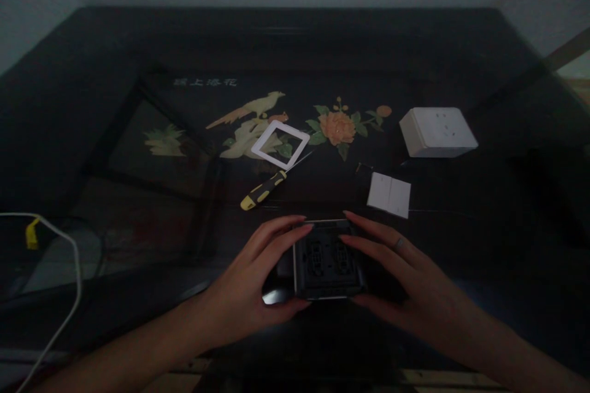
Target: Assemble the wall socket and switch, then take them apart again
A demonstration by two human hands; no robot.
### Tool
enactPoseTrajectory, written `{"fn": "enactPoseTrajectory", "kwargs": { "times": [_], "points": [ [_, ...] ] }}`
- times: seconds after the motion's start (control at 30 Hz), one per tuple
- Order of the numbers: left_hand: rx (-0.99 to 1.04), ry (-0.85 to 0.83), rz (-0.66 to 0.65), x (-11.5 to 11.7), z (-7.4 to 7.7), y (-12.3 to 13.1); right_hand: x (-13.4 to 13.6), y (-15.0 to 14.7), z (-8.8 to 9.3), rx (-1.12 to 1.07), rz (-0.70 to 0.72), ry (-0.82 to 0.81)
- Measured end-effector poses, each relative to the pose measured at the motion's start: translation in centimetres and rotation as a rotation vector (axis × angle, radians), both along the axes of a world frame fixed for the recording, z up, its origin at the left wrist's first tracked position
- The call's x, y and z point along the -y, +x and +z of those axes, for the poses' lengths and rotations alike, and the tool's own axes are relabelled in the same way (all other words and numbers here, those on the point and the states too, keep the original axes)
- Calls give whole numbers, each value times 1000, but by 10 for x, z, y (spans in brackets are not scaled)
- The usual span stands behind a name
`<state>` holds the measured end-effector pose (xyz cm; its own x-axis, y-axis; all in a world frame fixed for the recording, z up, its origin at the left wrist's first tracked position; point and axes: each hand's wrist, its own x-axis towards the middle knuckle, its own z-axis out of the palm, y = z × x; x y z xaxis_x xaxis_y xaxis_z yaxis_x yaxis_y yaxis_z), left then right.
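Observation:
Between both hands, near the front of the table, is a square black wall socket panel (328,270) with a pale rim and two patterned areas on its face. My left hand (258,273) grips its left side, fingers at the top corner and thumb at the bottom. The right side is held by my right hand (405,276), which wears a ring; two fingers lie along the top and the thumb is below. Beyond the hands lies a white square frame (258,152). A screwdriver (263,190) with a yellow and black handle rests beside it, its shaft tip pointing up right.
A white box (437,132) stands at the right, with a folded white leaflet (389,194) nearer me. Small dark pieces, perhaps screws (364,167), lie by the leaflet. A white cable (78,270) with a yellow tie runs down the left. The dark glossy tabletop (322,43) has a flower-and-bird picture.

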<state>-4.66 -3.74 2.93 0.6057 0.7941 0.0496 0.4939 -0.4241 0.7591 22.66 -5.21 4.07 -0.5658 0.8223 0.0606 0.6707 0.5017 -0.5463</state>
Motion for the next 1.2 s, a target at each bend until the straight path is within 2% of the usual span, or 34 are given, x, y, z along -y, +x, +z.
{"fn": "enactPoseTrajectory", "kwargs": {
  "times": [0.5,0.8,1.0,1.2],
  "points": [
    [-38,-14,-22,4,-3,-3,3,0,1,-5,-14,-39],
    [5,-13,-5,5,-5,-1,0,1,-1,-37,-15,15],
    [4,-2,-2,5,-6,0,-2,4,2,-30,12,-34],
    [1,8,-5,5,-5,-2,-2,8,5,-82,-108,-142]
  ]
}}
